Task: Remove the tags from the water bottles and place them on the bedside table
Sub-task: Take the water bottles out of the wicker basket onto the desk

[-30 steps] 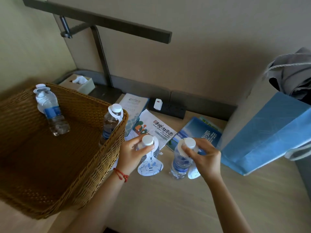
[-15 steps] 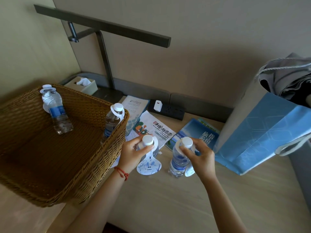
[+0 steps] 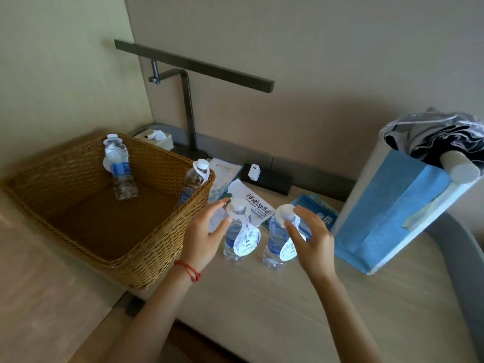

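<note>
Standing on the tabletop (image 3: 262,305), both tagged bottles (image 3: 237,231) (image 3: 277,239) sit between left hand (image 3: 203,234) and right hand (image 3: 311,242), fingers spread, gripping nothing; yanking a tag (image 3: 246,238) one-handed could tip its unheld bottle.

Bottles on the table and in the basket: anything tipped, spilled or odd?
Nothing spilled. The basket's right bottle leans against the basket wall; the other three stand upright. All four are capped and tagged.
</note>
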`<move>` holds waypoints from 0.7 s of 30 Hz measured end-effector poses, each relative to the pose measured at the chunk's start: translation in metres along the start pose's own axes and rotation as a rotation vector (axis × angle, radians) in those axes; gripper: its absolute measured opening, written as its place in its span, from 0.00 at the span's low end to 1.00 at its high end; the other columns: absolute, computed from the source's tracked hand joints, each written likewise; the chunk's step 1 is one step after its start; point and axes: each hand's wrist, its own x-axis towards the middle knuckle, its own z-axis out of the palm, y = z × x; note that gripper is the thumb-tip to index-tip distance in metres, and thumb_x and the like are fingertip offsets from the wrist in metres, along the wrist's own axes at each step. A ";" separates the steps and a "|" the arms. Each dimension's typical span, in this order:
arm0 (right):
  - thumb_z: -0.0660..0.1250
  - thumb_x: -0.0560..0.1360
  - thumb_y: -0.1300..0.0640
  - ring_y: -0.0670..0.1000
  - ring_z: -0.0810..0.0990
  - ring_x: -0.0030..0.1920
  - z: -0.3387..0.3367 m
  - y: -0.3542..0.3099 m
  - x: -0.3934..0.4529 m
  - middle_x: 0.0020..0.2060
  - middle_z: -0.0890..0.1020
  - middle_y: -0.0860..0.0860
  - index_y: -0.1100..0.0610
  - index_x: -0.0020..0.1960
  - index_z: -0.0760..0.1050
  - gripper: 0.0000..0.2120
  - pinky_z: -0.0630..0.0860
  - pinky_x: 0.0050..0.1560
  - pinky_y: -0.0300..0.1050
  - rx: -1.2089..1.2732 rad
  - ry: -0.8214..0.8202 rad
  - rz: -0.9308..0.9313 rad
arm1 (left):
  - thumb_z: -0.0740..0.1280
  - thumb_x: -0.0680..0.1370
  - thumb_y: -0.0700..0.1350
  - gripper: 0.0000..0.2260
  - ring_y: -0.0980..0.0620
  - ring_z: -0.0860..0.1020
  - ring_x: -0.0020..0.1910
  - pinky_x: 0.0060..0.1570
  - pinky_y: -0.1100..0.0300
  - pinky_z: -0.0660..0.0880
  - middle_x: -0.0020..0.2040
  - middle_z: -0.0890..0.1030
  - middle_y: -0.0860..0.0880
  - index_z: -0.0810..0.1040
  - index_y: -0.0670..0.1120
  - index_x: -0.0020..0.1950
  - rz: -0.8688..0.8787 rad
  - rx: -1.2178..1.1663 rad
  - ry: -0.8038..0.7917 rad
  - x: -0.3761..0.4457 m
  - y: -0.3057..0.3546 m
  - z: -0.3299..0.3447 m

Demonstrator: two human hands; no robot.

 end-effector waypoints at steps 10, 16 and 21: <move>0.71 0.71 0.58 0.57 0.78 0.58 0.010 -0.038 -0.065 0.57 0.80 0.57 0.61 0.58 0.77 0.16 0.74 0.55 0.48 -0.088 -0.163 -0.308 | 0.58 0.75 0.54 0.23 0.39 0.74 0.61 0.61 0.43 0.69 0.58 0.79 0.39 0.77 0.37 0.58 -0.045 0.564 -0.099 -0.094 0.014 -0.074; 0.71 0.72 0.57 0.58 0.78 0.57 0.038 -0.067 -0.105 0.56 0.80 0.58 0.61 0.55 0.79 0.14 0.73 0.56 0.49 -0.080 -0.291 -0.369 | 0.63 0.77 0.51 0.21 0.43 0.65 0.70 0.70 0.46 0.56 0.67 0.72 0.42 0.71 0.42 0.66 -0.196 0.662 -0.052 -0.145 0.003 -0.121; 0.69 0.73 0.54 0.57 0.77 0.58 0.060 -0.092 -0.141 0.58 0.80 0.57 0.59 0.58 0.78 0.15 0.76 0.55 0.52 -0.116 -0.378 -0.389 | 0.64 0.77 0.51 0.21 0.43 0.65 0.70 0.70 0.45 0.58 0.68 0.72 0.42 0.71 0.42 0.67 -0.284 0.688 -0.012 -0.177 -0.007 -0.157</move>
